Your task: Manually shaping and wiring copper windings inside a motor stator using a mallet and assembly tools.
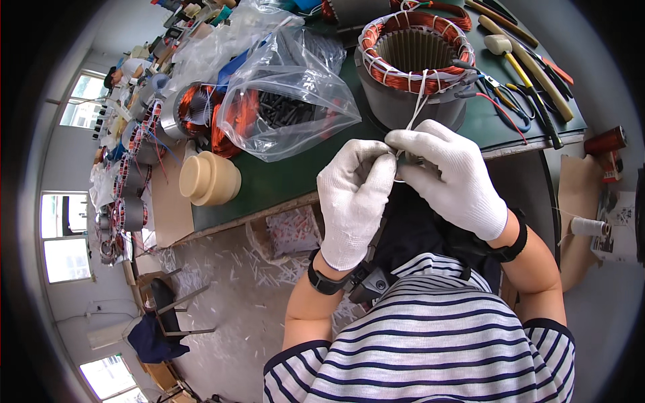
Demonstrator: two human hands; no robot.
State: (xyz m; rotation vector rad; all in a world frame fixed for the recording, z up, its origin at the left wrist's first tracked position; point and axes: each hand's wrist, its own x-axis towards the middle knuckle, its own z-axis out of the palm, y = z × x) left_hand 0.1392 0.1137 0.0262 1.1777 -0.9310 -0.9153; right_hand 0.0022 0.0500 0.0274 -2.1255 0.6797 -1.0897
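A motor stator stands upright on the green bench, its copper windings bound round with white cord. From the near side of the windings, white lacing cord runs down to my gloved hands. My left hand pinches the cord between thumb and forefinger. Close against it, my right hand has its fingers curled and its fingertips on the same cord. Both hands are in front of the bench edge, just below the stator. The cord's exact path between the fingertips is partly hidden.
Left of the stator lies a clear plastic bag of black pieces. Nearer sits a cream stepped cylinder. Mallets, pliers and wooden handles lie at right. Further left are more stators and a chair.
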